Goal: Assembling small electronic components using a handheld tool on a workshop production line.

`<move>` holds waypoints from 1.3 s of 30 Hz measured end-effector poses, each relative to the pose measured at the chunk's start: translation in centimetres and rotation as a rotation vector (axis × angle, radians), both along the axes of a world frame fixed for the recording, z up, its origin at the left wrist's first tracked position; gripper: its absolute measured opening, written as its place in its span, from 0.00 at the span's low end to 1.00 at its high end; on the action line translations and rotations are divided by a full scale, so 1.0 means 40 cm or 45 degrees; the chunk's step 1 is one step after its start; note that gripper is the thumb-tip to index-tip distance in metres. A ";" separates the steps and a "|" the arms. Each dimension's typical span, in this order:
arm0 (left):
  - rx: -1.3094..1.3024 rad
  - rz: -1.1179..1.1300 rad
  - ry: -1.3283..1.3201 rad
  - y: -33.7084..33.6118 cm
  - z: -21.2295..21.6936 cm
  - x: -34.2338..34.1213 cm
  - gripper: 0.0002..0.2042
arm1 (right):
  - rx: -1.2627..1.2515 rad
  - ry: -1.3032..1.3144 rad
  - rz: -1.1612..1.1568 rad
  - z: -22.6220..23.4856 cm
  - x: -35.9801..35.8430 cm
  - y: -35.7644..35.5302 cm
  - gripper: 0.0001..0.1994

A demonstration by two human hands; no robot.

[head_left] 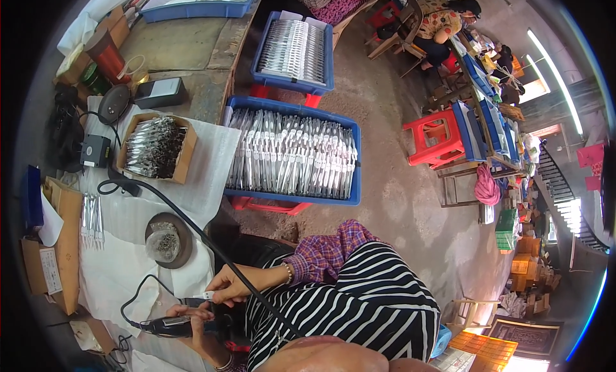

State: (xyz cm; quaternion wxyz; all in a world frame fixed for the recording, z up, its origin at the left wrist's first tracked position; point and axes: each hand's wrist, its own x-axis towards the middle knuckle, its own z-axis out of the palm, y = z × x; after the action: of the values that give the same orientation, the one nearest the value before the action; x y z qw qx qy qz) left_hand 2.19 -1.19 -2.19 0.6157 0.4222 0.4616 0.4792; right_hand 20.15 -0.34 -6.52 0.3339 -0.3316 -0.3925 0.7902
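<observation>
My left hand, low in the picture, has its fingers closed round a black corded hand tool with a silvery plate. Just above it, my right hand pinches a small white-ended piece; the rest of that piece is hidden or too small to make out. The two hands are close together over the white-covered bench. Beside them sits a dark round dish with a clear bag of tiny metal parts. Farther off, a cardboard box holds many slim metal pieces.
Blue trays of slim metal pieces with white tags stand on red stools beside the bench. A black cable hangs across the work area. A few metal pieces lie by a wooden board. A co-worker sits farther away.
</observation>
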 end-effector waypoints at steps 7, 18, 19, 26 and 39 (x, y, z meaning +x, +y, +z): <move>0.041 -0.041 -0.056 -0.017 -0.038 -0.040 0.17 | -0.001 -0.039 0.023 0.005 0.000 -0.007 0.13; -0.056 0.278 -0.160 -0.046 -0.024 -0.036 0.19 | 0.030 -0.459 -0.115 -0.002 0.153 0.065 0.12; -0.095 0.291 -0.152 -0.041 -0.028 -0.036 0.17 | 0.090 -0.484 -0.219 -0.012 0.182 0.069 0.12; -0.204 0.285 -0.173 -0.041 -0.017 -0.066 0.17 | 0.541 -0.903 -0.532 0.100 0.265 0.176 0.05; -0.135 0.292 -0.229 -0.077 -0.022 -0.091 0.15 | 0.855 -0.904 -0.034 0.347 0.188 0.465 0.13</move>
State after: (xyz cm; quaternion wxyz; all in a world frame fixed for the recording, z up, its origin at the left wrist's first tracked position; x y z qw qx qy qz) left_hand -1.47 -4.27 -3.07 0.6172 0.2891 0.4744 0.5572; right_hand 27.67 18.28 7.37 0.2782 -0.4596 -0.7110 0.4537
